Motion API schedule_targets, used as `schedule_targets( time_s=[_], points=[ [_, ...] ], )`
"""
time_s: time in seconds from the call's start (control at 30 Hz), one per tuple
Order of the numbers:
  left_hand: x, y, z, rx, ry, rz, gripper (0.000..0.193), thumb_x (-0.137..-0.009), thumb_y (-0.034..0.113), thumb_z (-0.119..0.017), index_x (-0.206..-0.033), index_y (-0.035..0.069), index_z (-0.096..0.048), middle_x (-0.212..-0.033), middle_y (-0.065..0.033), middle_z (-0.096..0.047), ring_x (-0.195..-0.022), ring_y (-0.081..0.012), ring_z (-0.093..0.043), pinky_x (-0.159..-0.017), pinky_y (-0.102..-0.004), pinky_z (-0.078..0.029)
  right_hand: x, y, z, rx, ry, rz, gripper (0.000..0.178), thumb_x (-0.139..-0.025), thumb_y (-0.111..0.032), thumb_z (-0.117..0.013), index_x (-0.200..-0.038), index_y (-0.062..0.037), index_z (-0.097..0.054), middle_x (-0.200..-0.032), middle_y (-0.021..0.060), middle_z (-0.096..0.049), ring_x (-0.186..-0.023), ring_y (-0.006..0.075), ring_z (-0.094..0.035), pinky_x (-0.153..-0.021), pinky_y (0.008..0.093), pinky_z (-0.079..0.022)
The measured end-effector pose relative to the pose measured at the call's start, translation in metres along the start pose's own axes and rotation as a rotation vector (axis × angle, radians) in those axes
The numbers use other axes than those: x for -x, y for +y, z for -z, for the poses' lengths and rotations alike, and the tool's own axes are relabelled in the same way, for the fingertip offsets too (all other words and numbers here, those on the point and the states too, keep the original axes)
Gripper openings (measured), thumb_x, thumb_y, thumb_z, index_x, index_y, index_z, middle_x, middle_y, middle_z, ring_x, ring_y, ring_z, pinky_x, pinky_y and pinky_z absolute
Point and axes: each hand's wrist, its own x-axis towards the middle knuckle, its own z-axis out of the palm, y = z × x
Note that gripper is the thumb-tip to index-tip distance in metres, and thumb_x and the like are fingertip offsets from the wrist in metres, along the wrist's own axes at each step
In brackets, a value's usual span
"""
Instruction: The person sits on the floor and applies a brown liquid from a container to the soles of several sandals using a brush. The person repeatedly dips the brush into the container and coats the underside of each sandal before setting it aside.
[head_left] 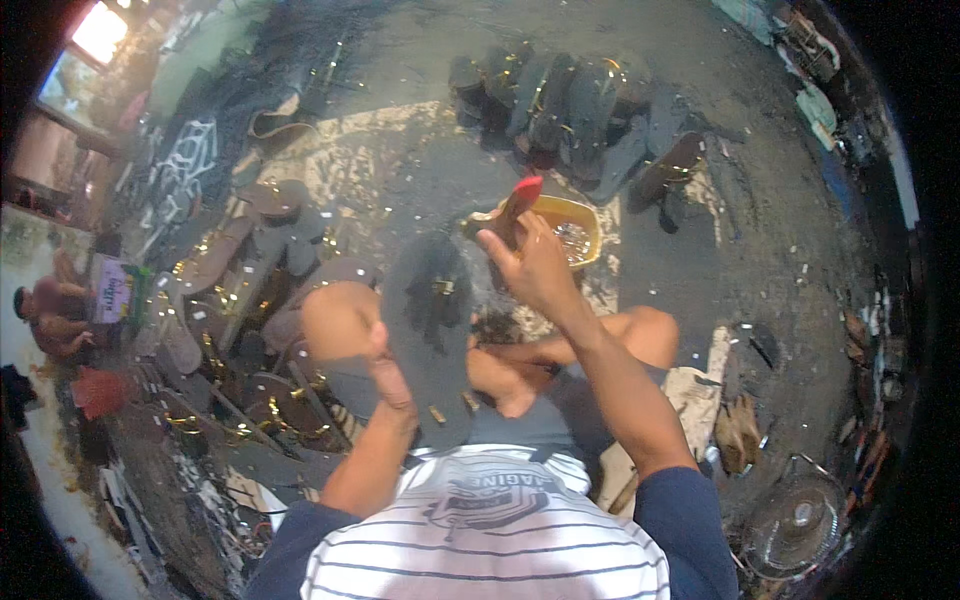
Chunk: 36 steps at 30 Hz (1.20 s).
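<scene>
Over my crossed legs stands a dark grey shoe sole [425,310], its broad face towards me, with a darker, wet-looking patch in the middle. My left hand [388,375] grips it by its left edge, thumb showing. A brush [522,197] with a red handle end is closed in my right hand [537,262]; its bristle end, at the left, is near the sole's upper right and looks apart from it. Just beyond my right hand sits a yellow tub [590,240] holding a brownish, shiny substance, partly hidden by the hand.
Several dark soles [550,95] stand in a row at the far side. More soles with shiny gold straps [250,250] lie piled on my left. A round metal fan guard [797,525] rests at the near right. Another person [60,305] shows at the left edge.
</scene>
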Motion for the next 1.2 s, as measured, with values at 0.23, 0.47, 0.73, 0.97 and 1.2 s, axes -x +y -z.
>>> schedule_targets(
  time_s=[0.23,0.47,0.73,0.97,1.2],
  points=[
    [0.051,-0.013,0.048,0.098,0.112,0.268,0.099,-0.088,0.081,-0.047,-0.152,0.006,-0.038,-0.148,-0.0192,-0.049,-0.113,-0.0277,-0.062,-0.086,-0.0414,-0.054,-0.017,0.131,-0.004,0.347,-0.108,-0.083,0.036,-0.09,-0.034,-0.071,-0.107,-0.0022,-0.07,-0.094,0.0205,-0.068,-0.098,0.0399,-0.061,-0.088,0.0519,-0.047],
    [0.032,-0.012,0.062,-0.206,0.176,0.13,0.085,-0.092,0.075,-0.047,-0.133,0.001,-0.053,-0.112,-0.0151,-0.067,-0.087,-0.0243,-0.069,-0.071,-0.0333,-0.058,-0.012,0.07,0.082,-0.33,0.245,-0.149,0.028,-0.096,-0.025,-0.071,-0.111,-0.001,-0.07,-0.114,0.0109,-0.073,-0.1,0.0195,-0.068,-0.088,0.0347,-0.052],
    [-0.084,0.017,0.032,-0.056,-0.077,0.068,0.073,-0.098,0.067,-0.046,-0.13,0.002,-0.057,-0.104,-0.0116,-0.071,-0.077,-0.0219,-0.07,-0.065,-0.0344,-0.061,0.01,0.004,0.125,-0.456,0.229,-0.287,0.038,-0.096,-0.035,-0.068,-0.112,-0.001,-0.07,-0.105,0.0111,-0.073,-0.098,0.019,-0.067,-0.084,0.0368,-0.052],
    [-0.086,-0.014,-0.07,0.116,0.039,-0.148,0.069,-0.1,0.062,-0.046,-0.135,0.004,-0.055,-0.114,-0.0121,-0.069,-0.09,-0.0233,-0.071,-0.085,-0.0394,-0.059,0.018,-0.051,0.032,-0.561,0.14,0.016,0.029,-0.096,-0.02,-0.07,-0.119,-0.0024,-0.068,-0.112,0.0178,-0.07,-0.104,0.0291,-0.068,-0.09,0.0403,-0.052],
    [-0.117,0.019,-0.016,0.254,-0.116,0.087,0.078,-0.096,0.068,-0.049,-0.134,0.0,-0.054,-0.109,-0.0239,-0.068,-0.082,-0.0341,-0.07,-0.065,-0.0459,-0.064,0.063,-0.047,0.011,-0.629,-0.113,0.241,0.026,-0.094,-0.018,-0.071,-0.117,-0.0078,-0.064,-0.11,0.0123,-0.064,-0.107,0.0242,-0.063,-0.091,0.0419,-0.049]
  ],
)
